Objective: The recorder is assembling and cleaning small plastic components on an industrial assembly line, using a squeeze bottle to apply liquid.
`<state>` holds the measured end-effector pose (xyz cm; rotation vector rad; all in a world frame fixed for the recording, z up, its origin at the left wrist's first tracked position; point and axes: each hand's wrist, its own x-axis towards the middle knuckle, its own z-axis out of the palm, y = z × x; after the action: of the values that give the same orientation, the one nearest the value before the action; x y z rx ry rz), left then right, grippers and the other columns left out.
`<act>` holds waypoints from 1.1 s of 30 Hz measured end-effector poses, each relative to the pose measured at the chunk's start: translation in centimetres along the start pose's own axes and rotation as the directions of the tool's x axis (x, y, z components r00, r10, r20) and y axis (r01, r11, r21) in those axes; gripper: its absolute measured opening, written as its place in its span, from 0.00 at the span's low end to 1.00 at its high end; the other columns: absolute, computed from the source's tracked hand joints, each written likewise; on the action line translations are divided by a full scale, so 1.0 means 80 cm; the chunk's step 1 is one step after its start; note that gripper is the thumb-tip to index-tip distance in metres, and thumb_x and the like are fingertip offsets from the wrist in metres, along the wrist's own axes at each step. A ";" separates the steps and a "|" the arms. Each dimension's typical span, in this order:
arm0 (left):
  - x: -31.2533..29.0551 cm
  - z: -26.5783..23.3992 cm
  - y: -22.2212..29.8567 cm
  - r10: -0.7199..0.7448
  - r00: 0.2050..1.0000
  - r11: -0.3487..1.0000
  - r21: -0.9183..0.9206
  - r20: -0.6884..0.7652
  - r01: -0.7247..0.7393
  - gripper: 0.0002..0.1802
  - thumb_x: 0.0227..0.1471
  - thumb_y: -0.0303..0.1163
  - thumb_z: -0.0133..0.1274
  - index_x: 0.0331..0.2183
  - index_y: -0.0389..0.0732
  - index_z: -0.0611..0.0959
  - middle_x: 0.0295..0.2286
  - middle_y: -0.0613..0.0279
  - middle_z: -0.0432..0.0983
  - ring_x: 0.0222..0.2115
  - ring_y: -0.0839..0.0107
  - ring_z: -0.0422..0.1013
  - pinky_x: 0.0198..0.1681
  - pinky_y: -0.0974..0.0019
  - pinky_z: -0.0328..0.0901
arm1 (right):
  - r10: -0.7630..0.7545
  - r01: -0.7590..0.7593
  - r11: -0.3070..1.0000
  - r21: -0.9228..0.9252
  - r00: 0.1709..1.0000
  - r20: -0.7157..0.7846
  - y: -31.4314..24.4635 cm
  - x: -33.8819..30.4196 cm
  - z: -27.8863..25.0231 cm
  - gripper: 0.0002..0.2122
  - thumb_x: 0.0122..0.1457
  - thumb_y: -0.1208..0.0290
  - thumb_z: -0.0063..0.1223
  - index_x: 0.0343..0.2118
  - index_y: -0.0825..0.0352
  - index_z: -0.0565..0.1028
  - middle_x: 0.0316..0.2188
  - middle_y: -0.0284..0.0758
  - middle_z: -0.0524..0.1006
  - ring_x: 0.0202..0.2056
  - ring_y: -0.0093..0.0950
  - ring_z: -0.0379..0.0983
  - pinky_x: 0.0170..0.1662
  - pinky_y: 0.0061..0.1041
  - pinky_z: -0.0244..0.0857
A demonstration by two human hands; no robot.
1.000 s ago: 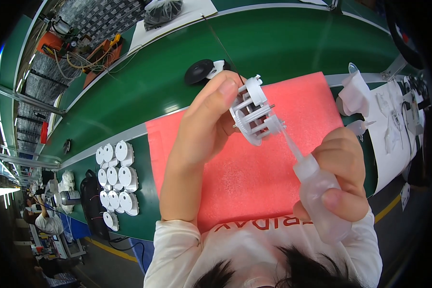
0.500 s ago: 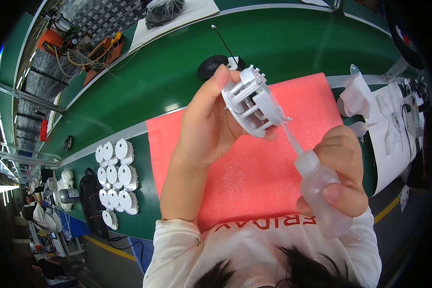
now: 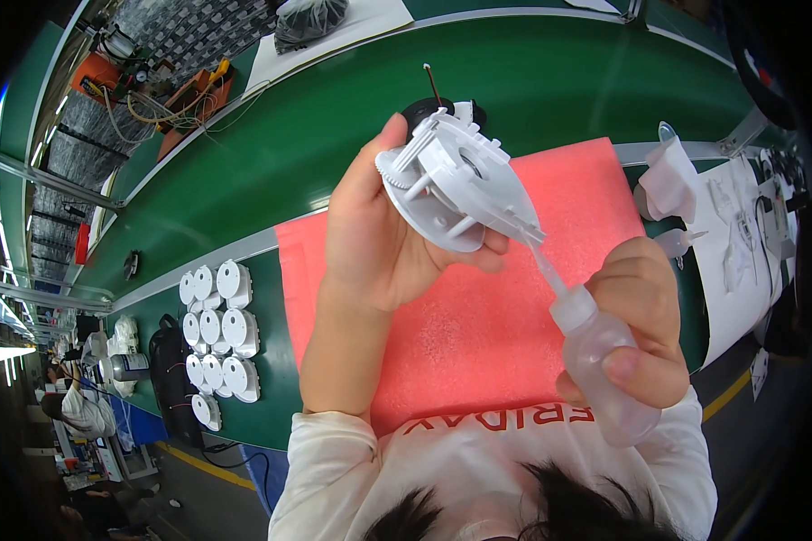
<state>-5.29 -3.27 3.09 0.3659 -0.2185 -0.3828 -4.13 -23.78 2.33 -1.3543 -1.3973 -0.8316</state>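
My left hand grips a white plastic gear housing, held tilted above the pink foam sheet. Gear teeth and posts show along its open side, and a dark wire sticks up behind it. My right hand is wrapped round a translucent squeeze bottle with a narrow tapered nozzle. The nozzle tip points up and left and meets the lower right edge of the housing; whether any liquid comes out is too small to tell. Part of the left fingers is hidden behind the housing.
Several white round-faced housings stand in rows on the green bench at left, beside a black case. A black round part lies beyond my left hand. At right are a pink-white cloth and another small nozzle bottle.
My left hand has turned the housing, so its broad flat face now shows more, and shifted slightly left. The bottle has moved a little left, its nozzle still at the housing's edge.
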 end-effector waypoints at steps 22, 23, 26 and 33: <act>0.000 0.003 0.001 0.073 0.995 0.990 -0.123 0.061 -0.065 0.33 0.55 0.51 0.26 0.46 0.30 0.66 0.37 0.34 0.68 0.32 0.40 0.70 0.28 0.49 0.70 | 0.107 -0.114 0.992 0.053 0.987 0.119 -0.004 -0.006 -0.015 0.25 0.44 0.58 0.59 0.42 0.54 0.58 0.29 0.37 0.68 0.21 0.28 0.62 0.23 0.27 0.51; -0.001 0.002 0.003 0.087 0.995 0.991 -0.109 0.042 -0.082 0.33 0.55 0.51 0.26 0.46 0.30 0.66 0.37 0.35 0.68 0.31 0.40 0.70 0.27 0.50 0.71 | 0.064 -0.075 0.988 0.134 0.994 0.088 0.003 -0.008 -0.014 0.25 0.44 0.58 0.59 0.41 0.54 0.57 0.29 0.37 0.68 0.21 0.28 0.62 0.24 0.27 0.52; -0.002 0.006 0.009 0.151 0.987 0.987 -0.052 -0.046 -0.153 0.32 0.55 0.51 0.27 0.43 0.30 0.68 0.37 0.37 0.69 0.30 0.44 0.71 0.26 0.54 0.71 | 0.071 -0.055 0.970 0.238 0.996 -0.060 0.004 -0.014 0.002 0.24 0.46 0.58 0.58 0.42 0.56 0.58 0.28 0.37 0.68 0.22 0.27 0.63 0.24 0.26 0.53; 0.013 -0.040 0.042 0.645 0.736 0.230 0.971 -0.206 0.069 0.22 0.48 0.42 0.50 0.34 0.30 0.70 0.29 0.52 0.73 0.23 0.62 0.73 0.26 0.70 0.68 | 0.318 -0.321 0.940 0.112 0.947 0.041 0.031 -0.025 0.008 0.22 0.47 0.66 0.57 0.43 0.70 0.63 0.25 0.39 0.70 0.22 0.21 0.66 0.18 0.17 0.58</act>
<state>-2.38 0.21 1.66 1.6532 0.1516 0.3909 -2.02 -23.46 -0.14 -1.4524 -1.1802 -0.5120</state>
